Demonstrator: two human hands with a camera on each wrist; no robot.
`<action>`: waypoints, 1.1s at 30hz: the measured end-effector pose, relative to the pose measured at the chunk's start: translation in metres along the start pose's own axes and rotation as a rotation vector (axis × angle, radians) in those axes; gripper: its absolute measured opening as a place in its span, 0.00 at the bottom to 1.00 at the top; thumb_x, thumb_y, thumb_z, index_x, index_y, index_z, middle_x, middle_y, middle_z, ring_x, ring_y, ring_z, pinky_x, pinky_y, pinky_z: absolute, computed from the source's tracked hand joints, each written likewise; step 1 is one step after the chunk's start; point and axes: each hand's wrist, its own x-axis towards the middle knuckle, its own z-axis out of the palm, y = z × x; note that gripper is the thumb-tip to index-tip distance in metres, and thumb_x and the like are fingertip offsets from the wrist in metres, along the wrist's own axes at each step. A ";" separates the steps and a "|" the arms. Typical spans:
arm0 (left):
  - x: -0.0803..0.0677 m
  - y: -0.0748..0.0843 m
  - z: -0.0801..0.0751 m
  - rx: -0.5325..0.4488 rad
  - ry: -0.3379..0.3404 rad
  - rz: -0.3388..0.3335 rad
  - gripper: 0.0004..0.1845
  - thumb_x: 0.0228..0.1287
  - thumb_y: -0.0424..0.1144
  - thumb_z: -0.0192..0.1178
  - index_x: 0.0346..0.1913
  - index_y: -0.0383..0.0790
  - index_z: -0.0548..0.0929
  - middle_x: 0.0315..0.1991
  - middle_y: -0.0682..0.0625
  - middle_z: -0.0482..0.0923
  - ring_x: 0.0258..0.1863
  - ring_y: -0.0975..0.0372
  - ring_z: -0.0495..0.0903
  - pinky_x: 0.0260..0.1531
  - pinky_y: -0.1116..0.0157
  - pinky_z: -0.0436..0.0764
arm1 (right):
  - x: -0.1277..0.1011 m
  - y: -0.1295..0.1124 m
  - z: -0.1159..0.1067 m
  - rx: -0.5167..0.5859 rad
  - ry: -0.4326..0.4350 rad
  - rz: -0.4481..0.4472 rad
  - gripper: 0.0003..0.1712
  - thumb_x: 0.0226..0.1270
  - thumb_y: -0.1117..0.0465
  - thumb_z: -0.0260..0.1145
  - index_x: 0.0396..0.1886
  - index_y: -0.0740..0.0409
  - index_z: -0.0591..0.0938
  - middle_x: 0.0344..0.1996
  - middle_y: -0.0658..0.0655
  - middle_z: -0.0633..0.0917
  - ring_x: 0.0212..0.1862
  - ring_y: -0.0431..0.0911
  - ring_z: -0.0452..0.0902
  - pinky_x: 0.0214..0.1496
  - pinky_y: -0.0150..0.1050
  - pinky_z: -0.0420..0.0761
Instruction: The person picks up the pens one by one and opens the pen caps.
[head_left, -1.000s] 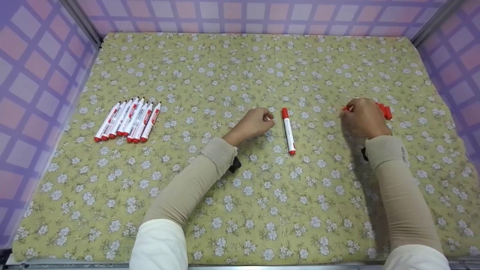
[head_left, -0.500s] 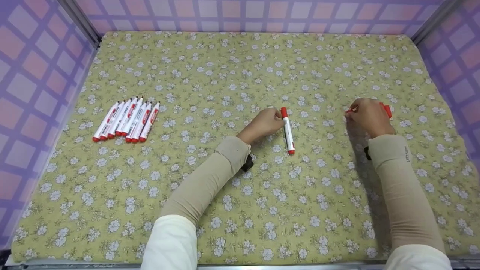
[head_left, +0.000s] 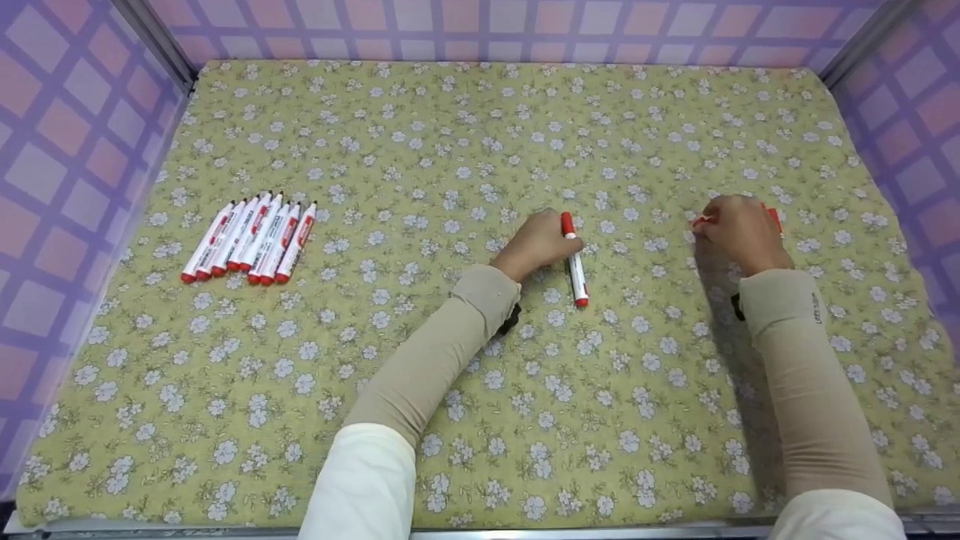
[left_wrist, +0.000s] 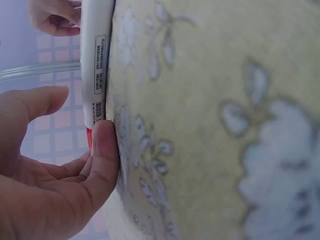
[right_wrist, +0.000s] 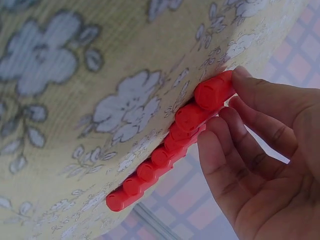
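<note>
Two sleeved forearms run up from the bottom of the head view, so I start there. My left hand [head_left: 538,241] sits at centre frame with its fingers loosely curled beside a single marker [head_left: 575,260]; in the left wrist view the thumb [left_wrist: 102,150] touches the marker's red end on the cloth while the fingers stand apart above it, so I judge it is closing in, not yet gripping. Farther right, my right hand [head_left: 739,229] covers a row of loose red caps [right_wrist: 172,145]; the wrist view shows its fingertips [right_wrist: 240,75] resting against the cap at the end of the row, relaxed, with nothing pinched. Off to the left lies a neat group of capped markers [head_left: 247,240] on the floral cloth [head_left: 480,420]. By my reading, seven are finished, and this marker and several caps remain.
</note>
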 end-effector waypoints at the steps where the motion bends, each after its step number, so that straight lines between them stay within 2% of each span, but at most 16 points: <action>1: 0.000 0.001 0.001 0.014 0.004 0.004 0.13 0.67 0.42 0.57 0.28 0.44 0.67 0.18 0.52 0.61 0.14 0.64 0.59 0.16 0.68 0.63 | 0.000 0.000 0.000 0.000 0.007 -0.002 0.16 0.67 0.64 0.64 0.49 0.72 0.81 0.44 0.76 0.82 0.42 0.66 0.80 0.41 0.59 0.78; 7: -0.001 0.004 0.005 0.091 0.036 0.027 0.14 0.64 0.40 0.60 0.29 0.44 0.65 0.28 0.50 0.64 0.17 0.64 0.62 0.18 0.69 0.65 | -0.001 -0.001 0.000 0.008 0.032 0.008 0.18 0.68 0.63 0.63 0.50 0.73 0.80 0.46 0.76 0.81 0.44 0.66 0.79 0.44 0.61 0.78; 14: 0.001 0.004 0.007 0.114 0.065 0.073 0.20 0.62 0.37 0.62 0.19 0.45 0.62 0.18 0.52 0.57 0.15 0.65 0.55 0.17 0.69 0.61 | -0.002 -0.002 0.000 -0.003 0.046 -0.010 0.18 0.69 0.62 0.62 0.50 0.73 0.80 0.46 0.76 0.80 0.45 0.67 0.79 0.44 0.61 0.78; 17: 0.002 0.004 0.007 0.099 0.061 0.065 0.19 0.62 0.36 0.62 0.20 0.45 0.63 0.17 0.53 0.56 0.14 0.65 0.55 0.17 0.69 0.61 | -0.002 -0.002 -0.001 -0.007 0.050 -0.005 0.18 0.69 0.61 0.62 0.50 0.72 0.80 0.45 0.75 0.81 0.44 0.66 0.79 0.43 0.61 0.78; 22: 0.003 0.004 0.007 0.062 0.055 0.044 0.18 0.62 0.33 0.60 0.21 0.45 0.63 0.17 0.53 0.54 0.15 0.64 0.52 0.17 0.68 0.59 | -0.001 -0.004 0.001 -0.018 0.066 -0.007 0.18 0.68 0.62 0.62 0.50 0.72 0.80 0.42 0.75 0.82 0.39 0.65 0.81 0.39 0.60 0.79; 28: 0.003 0.005 0.007 0.114 0.035 0.050 0.20 0.64 0.32 0.57 0.20 0.47 0.59 0.18 0.53 0.49 0.16 0.64 0.47 0.19 0.68 0.56 | -0.001 -0.008 0.001 -0.017 0.061 -0.014 0.19 0.68 0.61 0.62 0.52 0.70 0.80 0.43 0.75 0.82 0.39 0.65 0.80 0.39 0.59 0.79; 31: 0.003 0.006 0.006 0.144 0.022 0.040 0.19 0.66 0.32 0.56 0.20 0.47 0.60 0.19 0.53 0.50 0.17 0.64 0.48 0.19 0.68 0.58 | -0.002 -0.011 0.001 -0.016 0.070 -0.039 0.19 0.68 0.61 0.62 0.53 0.70 0.80 0.43 0.75 0.82 0.40 0.65 0.81 0.39 0.60 0.78; 33: 0.002 0.007 0.006 0.163 0.011 0.033 0.16 0.67 0.33 0.55 0.23 0.45 0.63 0.21 0.52 0.53 0.17 0.64 0.52 0.20 0.68 0.60 | -0.002 -0.013 0.001 -0.017 0.078 -0.058 0.18 0.68 0.61 0.62 0.52 0.70 0.80 0.43 0.74 0.83 0.40 0.65 0.81 0.40 0.60 0.78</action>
